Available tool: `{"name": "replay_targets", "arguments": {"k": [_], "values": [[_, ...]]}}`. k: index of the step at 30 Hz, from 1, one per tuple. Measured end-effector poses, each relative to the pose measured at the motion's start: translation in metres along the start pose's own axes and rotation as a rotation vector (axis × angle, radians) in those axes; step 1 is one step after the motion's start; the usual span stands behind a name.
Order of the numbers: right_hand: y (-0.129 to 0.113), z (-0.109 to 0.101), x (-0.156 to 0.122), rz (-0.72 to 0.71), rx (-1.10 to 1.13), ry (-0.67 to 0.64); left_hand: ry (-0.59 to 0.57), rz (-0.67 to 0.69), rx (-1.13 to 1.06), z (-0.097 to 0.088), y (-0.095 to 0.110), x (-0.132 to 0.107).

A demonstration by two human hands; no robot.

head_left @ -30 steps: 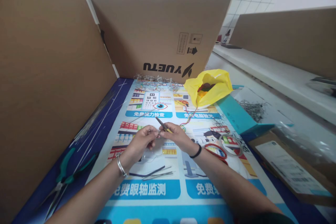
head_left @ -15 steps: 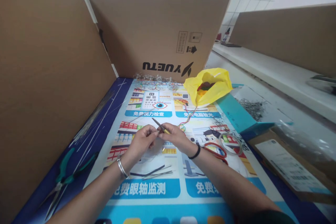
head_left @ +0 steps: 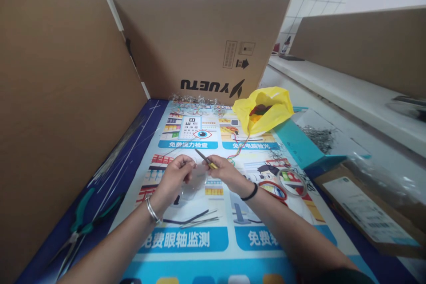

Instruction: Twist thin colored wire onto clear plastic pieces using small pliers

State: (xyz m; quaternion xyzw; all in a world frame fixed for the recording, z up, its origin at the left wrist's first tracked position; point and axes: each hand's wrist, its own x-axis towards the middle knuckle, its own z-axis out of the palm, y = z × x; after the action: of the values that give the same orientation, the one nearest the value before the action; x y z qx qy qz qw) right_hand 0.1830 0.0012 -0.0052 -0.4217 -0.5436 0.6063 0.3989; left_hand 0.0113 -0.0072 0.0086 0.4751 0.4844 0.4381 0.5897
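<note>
My left hand (head_left: 179, 173) is closed in a pinch on a thin wire, and faint loops of it show below and beside the fingers. To its right, my right hand (head_left: 226, 171) is wrapped round a slim pointed tool (head_left: 203, 156) with a dark tip and a yellow handle. The tip points up and to the left, away from me. A small gap separates the two hands. Between them and my body, several short thin rods (head_left: 199, 221) lie on the printed mat (head_left: 186, 266).
Green-handled pliers (head_left: 81, 219) lie at left beside long thin wires (head_left: 116, 151). A wire tangle (head_left: 199, 104) sits before the cardboard wall (head_left: 199, 44). Right are a yellow bag (head_left: 266, 111) trailing coloured threads, red-handled scissors (head_left: 273, 190), a tape roll (head_left: 293, 182), and a turquoise box (head_left: 299, 142).
My hands have drawn apart slightly: the left has shifted a little left, and the right, with the pointed tool, a little right. Each keeps its hold.
</note>
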Motion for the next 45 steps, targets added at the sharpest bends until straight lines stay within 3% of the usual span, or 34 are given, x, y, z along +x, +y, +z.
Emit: {"name": "replay_targets", "arguments": {"k": [6, 13, 25, 34, 45], "values": [[0.002, -0.007, 0.002, -0.082, 0.015, 0.121, -0.142, -0.107, -0.106, -0.002, 0.001, -0.001], [0.005, -0.003, 0.001, -0.072, -0.07, -0.095, -0.318, -0.126, -0.056, -0.002, -0.003, -0.003], [-0.001, -0.006, 0.001, -0.089, -0.095, -0.103, -0.247, -0.112, -0.004, 0.0, -0.003, -0.001], [-0.005, 0.002, -0.002, -0.048, 0.006, -0.065, -0.358, -0.148, -0.042, -0.003, -0.008, -0.003], [-0.004, 0.005, -0.002, -0.045, 0.013, -0.046, -0.265, -0.109, 0.001, -0.002, -0.007, 0.0]]}}
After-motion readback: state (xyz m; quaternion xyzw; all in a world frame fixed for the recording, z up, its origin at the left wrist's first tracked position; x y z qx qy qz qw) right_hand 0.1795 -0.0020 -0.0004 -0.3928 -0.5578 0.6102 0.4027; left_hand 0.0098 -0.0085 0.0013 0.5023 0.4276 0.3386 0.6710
